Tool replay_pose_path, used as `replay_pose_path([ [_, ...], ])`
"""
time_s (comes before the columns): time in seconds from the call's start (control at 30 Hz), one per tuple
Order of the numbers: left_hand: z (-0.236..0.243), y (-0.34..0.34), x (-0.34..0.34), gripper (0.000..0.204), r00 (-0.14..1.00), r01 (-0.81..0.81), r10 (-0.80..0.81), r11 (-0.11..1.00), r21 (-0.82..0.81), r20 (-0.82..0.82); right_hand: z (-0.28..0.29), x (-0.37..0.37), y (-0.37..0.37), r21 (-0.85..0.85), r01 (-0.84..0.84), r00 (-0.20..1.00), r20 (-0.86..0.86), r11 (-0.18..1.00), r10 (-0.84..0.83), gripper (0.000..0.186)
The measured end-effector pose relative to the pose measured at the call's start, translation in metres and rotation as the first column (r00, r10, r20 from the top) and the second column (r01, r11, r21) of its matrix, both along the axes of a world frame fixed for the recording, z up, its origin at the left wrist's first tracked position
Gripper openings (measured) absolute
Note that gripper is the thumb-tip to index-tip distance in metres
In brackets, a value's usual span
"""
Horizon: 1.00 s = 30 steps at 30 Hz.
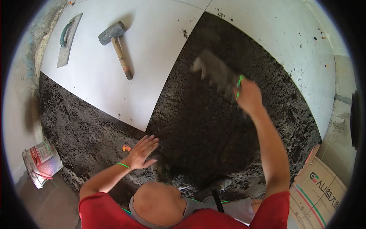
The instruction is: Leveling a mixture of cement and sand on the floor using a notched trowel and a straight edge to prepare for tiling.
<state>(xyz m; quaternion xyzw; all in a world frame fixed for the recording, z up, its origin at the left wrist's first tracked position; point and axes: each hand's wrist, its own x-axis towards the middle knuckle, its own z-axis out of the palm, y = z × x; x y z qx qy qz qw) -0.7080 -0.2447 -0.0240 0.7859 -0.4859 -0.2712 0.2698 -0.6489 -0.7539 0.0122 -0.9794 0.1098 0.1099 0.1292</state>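
Note:
My right hand [249, 96] is closed round the grip of a notched trowel [216, 70], with bright green showing beside the fingers. Motion smears its toothed grey blade, which is over the dark, crumbly mortar bed [202, 126]; whether the blade touches the mortar I cannot tell. My left hand [142, 152] has its fingers stretched out, palm down, low over or on the mortar just below the near corner of a large white tile [152, 49]. Nothing is held in it. A small orange piece [126, 147] lies beside the left hand.
On the white tile lie a rubber mallet [117, 44] with a wooden handle and a flat trowel [68, 42]. Another white tile [289, 45] borders the mortar at far right. A dirty bucket [42, 164] stands left, and a cardboard box [318, 191] is at near right.

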Motion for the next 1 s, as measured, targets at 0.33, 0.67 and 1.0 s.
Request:
replay_pose_path([
  [0.33, 0.002, 0.021, -0.029, 0.049, 0.837, -0.534, 0.544, 0.836, -0.129, 0.063, -0.035, 0.07, 0.017, 0.032, -0.148, 0.971, -0.188, 0.989, 0.151, 0.026],
  [0.67, -0.014, -0.046, 0.066, 0.051, 0.844, -0.493, 0.52, 0.849, -0.193, 0.13, -0.034, -0.115, 0.176, 0.354, -0.124, 0.888, -0.377, 0.927, 0.262, 0.015],
  [1.0, -0.097, -0.264, 0.283, 0.078, 0.772, -0.294, 0.353, 0.936, -0.196, 0.529, 0.022, -0.196, 0.183, 0.78, 0.073, 0.936, -0.268, 0.622, 0.227, 0.033],
])
